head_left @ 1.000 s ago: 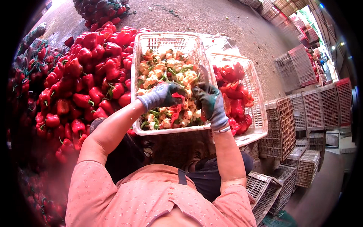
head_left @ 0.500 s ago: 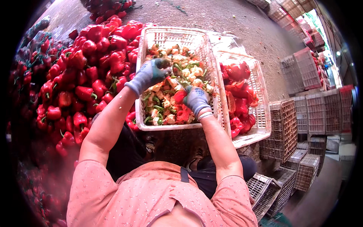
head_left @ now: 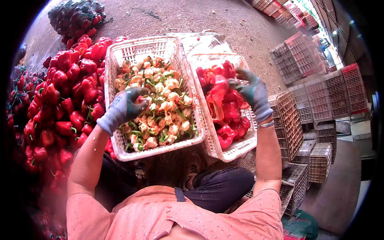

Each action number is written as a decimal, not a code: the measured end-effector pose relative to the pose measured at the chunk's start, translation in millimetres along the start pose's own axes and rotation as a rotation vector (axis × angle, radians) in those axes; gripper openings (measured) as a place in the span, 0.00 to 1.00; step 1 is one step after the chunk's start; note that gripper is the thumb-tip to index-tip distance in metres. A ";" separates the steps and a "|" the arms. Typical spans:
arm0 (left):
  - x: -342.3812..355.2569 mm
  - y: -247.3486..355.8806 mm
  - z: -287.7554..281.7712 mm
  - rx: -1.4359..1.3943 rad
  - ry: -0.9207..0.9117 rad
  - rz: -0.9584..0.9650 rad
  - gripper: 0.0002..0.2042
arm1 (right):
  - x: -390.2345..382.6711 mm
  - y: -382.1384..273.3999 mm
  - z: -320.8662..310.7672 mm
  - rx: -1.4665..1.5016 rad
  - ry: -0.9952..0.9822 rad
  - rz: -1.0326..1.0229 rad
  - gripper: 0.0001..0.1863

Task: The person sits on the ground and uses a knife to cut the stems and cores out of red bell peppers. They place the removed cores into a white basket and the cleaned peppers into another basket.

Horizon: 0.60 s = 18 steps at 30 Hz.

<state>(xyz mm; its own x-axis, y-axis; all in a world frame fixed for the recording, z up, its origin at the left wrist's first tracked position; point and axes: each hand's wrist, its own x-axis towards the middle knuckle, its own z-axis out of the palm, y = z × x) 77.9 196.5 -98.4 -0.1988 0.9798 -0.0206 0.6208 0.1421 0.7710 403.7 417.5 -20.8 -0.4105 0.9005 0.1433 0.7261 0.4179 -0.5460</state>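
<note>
My left hand (head_left: 128,105), in a grey-and-dark-green glove, is curled at the left of a white plastic crate (head_left: 199,135) of pale pepper cores and green stems (head_left: 162,108), with a small red piece between its fingers. My right hand (head_left: 250,90), gloved alike, has curved fingers at the red pepper pieces (head_left: 224,100) in a second white crate (head_left: 251,141); what it holds is hidden.
A large pile of whole red peppers (head_left: 68,104) lies left, with a netted sack (head_left: 72,22) behind. Worn plastic crates (head_left: 326,96) are stacked along the right. A pale sheet (head_left: 204,42) lies under the crates. My legs (head_left: 216,192) are below the crates.
My hands have moved apart: the right from the cores rightward to the red pieces, the left downward within the cores crate. The view has shifted, so both crates appear further left.
</note>
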 end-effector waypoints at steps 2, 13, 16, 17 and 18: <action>2.3 4.3 4.6 0.034 0.001 0.070 0.18 | 19.9 68.6 -0.6 0.400 0.041 0.264 0.22; 22.0 31.5 11.6 0.232 -0.058 0.313 0.23 | 138.4 150.5 106.6 -0.445 0.081 0.315 0.39; 25.3 29.5 14.8 0.277 -0.086 0.315 0.26 | 148.1 162.9 116.2 -0.434 0.027 0.344 0.26; 27.1 28.5 13.2 0.286 -0.096 0.314 0.26 | 149.0 170.8 116.2 -0.399 0.018 0.345 0.21; 27.8 29.3 12.0 0.290 -0.106 0.313 0.27 | 144.9 177.5 111.7 -0.452 0.061 0.333 0.16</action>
<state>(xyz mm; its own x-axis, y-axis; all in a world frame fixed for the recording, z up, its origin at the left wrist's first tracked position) 99.7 229.7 -84.0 0.1028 0.9887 0.1089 0.8289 -0.1457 0.5401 411.5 608.7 -189.1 -0.0956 0.9923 0.0788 0.9806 0.1075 -0.1642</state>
